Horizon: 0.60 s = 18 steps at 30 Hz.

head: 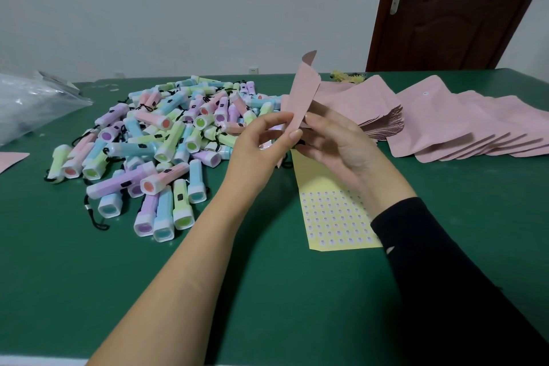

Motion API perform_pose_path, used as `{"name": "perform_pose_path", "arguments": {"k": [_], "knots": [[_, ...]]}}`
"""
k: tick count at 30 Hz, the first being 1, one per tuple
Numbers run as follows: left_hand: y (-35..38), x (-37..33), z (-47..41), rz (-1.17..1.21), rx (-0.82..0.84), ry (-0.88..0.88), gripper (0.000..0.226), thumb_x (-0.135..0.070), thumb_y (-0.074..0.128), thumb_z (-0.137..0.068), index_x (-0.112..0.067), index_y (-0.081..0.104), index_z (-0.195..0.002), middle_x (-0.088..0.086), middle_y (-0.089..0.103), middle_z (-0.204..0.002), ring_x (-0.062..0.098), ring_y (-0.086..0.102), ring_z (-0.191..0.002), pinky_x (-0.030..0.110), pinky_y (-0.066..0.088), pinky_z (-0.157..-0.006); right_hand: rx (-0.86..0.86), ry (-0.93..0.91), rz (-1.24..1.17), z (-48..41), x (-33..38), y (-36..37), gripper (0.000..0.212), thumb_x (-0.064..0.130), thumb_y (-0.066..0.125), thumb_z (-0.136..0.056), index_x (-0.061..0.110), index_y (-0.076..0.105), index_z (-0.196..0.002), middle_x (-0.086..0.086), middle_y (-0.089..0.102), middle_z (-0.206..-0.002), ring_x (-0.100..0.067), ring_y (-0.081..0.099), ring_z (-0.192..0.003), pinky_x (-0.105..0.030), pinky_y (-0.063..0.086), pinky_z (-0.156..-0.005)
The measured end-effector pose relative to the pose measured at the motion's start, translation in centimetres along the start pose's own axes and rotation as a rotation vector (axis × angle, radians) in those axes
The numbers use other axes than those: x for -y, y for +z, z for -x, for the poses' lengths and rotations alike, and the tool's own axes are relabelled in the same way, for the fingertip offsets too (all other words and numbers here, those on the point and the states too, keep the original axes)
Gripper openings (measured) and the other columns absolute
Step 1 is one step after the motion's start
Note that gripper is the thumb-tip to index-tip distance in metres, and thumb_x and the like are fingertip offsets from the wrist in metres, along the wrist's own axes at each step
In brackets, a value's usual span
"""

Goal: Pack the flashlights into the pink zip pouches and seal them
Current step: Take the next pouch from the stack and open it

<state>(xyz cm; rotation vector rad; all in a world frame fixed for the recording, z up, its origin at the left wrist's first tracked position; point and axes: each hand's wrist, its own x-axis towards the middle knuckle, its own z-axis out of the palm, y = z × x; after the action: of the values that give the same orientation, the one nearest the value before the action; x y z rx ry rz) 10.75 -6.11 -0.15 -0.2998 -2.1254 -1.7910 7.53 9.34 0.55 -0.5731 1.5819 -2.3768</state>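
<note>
Fingers of L hand + R hand pinch pink pouch, contents unseen.

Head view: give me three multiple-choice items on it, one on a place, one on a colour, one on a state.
1. Where does the yellow sticker sheet lie? A. on the floor B. on the table, partly under the right hand C. on a chair
2. What colour is the table top? A. red B. green C. white
3. How is the lifted pouch held? A. by one hand alone B. by none, lying flat C. pinched by the left hand and the right hand
Key: B, it lies flat below the right wrist; B, green shows all round; C, both hands' fingers pinch its lower end.
</note>
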Motion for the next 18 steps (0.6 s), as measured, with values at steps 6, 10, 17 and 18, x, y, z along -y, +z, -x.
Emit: {"name": "perform_pose_path", "arguments": {"k": [6, 10, 17, 18], "knots": [[-0.02, 0.00, -0.01, 0.019, -0.002, -0.010, 0.028, -0.021, 0.068, -0.092, -0.017, 0.065, -0.120, -0.004, 0.069, -0.119, 0.015, 0.064, -0.110, 0.041, 0.050, -0.101, 0.002, 0.014, 0.044, -0.12, -0.20, -0.10, 0.039, 0.018, 0.068, -0.087, 0.024, 0.065, -0.125, -0.007, 0.067, -0.125, -0.027, 0.056, -0.125, -0.053, 0.034, -0.113], [0.03, 0.04, 0.02, 0.022, -0.005, -0.016, 0.028, -0.022, 0.068, -0.092, -0.017, 0.066, -0.119, -0.004, 0.069, -0.119, 0.015, 0.064, -0.110, 0.042, 0.050, -0.101, -0.007, 0.022, 0.059, -0.15, -0.31, -0.08, 0.038, 0.022, 0.071, -0.083, 0.027, 0.068, -0.120, -0.003, 0.070, -0.119, -0.021, 0.061, -0.119, -0.050, 0.037, -0.112], [0.03, 0.03, -0.05, 0.032, -0.009, -0.014, 0.027, -0.021, 0.067, -0.093, -0.015, 0.066, -0.119, -0.004, 0.070, -0.118, 0.015, 0.065, -0.110, 0.043, 0.050, -0.101, -0.008, 0.016, 0.055, -0.23, -0.51, -0.10, 0.028, 0.023, 0.068, -0.087, 0.029, 0.071, -0.114, -0.002, 0.070, -0.120, -0.020, 0.062, -0.117, -0.048, 0.039, -0.110], [0.04, 0.04, -0.04, 0.035, -0.010, -0.016, 0.027, -0.020, 0.067, -0.093, -0.015, 0.066, -0.119, -0.004, 0.070, -0.118, 0.015, 0.065, -0.110, 0.042, 0.050, -0.101, -0.010, 0.015, 0.054, -0.23, -0.51, -0.09, 0.027, 0.022, 0.067, -0.088, 0.030, 0.071, -0.114, -0.002, 0.070, -0.120, -0.019, 0.062, -0.117, -0.047, 0.040, -0.110]]}}
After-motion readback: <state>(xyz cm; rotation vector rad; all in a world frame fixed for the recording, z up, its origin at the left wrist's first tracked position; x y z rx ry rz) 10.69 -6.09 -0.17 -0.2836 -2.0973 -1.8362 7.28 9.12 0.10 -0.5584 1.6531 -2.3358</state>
